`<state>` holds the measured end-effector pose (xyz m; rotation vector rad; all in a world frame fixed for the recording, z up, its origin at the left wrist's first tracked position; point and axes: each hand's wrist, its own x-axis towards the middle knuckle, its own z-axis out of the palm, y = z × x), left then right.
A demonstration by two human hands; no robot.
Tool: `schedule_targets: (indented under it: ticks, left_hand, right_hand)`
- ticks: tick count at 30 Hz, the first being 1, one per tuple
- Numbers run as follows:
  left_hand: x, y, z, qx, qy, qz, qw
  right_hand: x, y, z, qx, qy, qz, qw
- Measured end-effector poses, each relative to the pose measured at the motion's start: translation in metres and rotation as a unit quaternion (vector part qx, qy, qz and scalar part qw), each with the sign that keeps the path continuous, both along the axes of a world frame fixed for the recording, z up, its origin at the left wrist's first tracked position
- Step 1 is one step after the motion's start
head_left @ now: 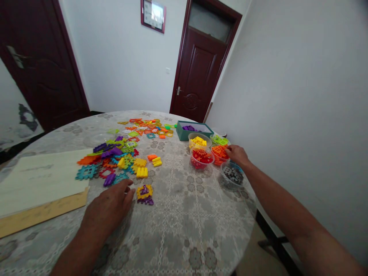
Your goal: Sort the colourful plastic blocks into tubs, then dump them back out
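Note:
My left hand (110, 203) rests low over the near left of the table, thumb and fingers apart, holding nothing. Just right of its fingertips lie a yellow plastic building piece (140, 192) and a purple one (149, 201) partly under it. A heap of mixed interlocking pieces (115, 153) spreads beyond this hand. Over on the right, my right hand (237, 154) reaches to a clear bowl of orange pieces (219, 151). Its fingers are bent together at the bowl's right rim; whatever is between the fingertips is hidden.
Around the orange bowl stand bowls of red (202, 158), yellow (198, 142), lime green (219, 139) and grey pieces (232, 175). A green box (183, 133) holds purple pieces. More pieces (148, 125) lie farther back. Paper (43, 172) and a cardboard strip (46, 209) lie left.

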<state>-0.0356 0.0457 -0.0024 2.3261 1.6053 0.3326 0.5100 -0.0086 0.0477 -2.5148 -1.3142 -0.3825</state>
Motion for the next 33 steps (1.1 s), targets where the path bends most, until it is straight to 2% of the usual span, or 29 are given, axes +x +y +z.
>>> schedule_targets:
  ticks: [5,7,10,12,14,17,20,23,27,30,33]
  left_hand:
    - [0.0,0.0,0.0,0.004,-0.003,-0.005,1.0]
    - [0.001,-0.002,0.001,-0.001,-0.002,-0.003,1.0]
    - [0.004,-0.006,0.007,-0.005,0.001,-0.002,1.0]
    - [0.006,-0.01,0.012,-0.009,0.01,-0.002,1.0]
    - [0.009,-0.013,0.015,-0.018,0.015,-0.012,1.0]
    - [0.013,-0.017,0.013,-0.019,0.015,-0.025,0.999]
    - [0.014,-0.019,0.007,0.003,0.014,-0.033,0.999]
    - [0.014,-0.021,0.005,0.01,0.015,-0.046,0.999]
    - [0.016,-0.023,0.011,-0.008,0.025,-0.061,0.998]
    - [0.016,-0.024,0.013,-0.011,0.035,-0.071,0.997]
    - [0.017,-0.023,0.007,-0.007,0.036,-0.078,0.996]
  right_hand:
    - [-0.012,-0.014,0.011,0.012,-0.016,-0.025,0.999]
    - [-0.027,-0.018,0.015,0.029,-0.025,0.0,0.999]
    - [-0.066,-0.021,0.015,0.082,-0.022,0.108,0.991]
    - [-0.1,-0.02,0.011,0.109,0.006,0.195,0.975]
    - [-0.137,-0.015,0.002,0.103,0.049,0.279,0.954]
    - [-0.187,0.003,-0.018,0.064,0.109,0.386,0.914]
    - [-0.227,0.036,-0.046,0.048,0.134,0.443,0.885]
    - [-0.256,0.078,-0.073,0.054,0.131,0.464,0.875]
    - [-0.281,0.118,-0.094,0.066,0.13,0.434,0.889]
    - [-0.288,0.126,-0.102,0.056,0.136,0.396,0.906]
    - [-0.287,0.118,-0.104,0.079,0.16,0.37,0.912]
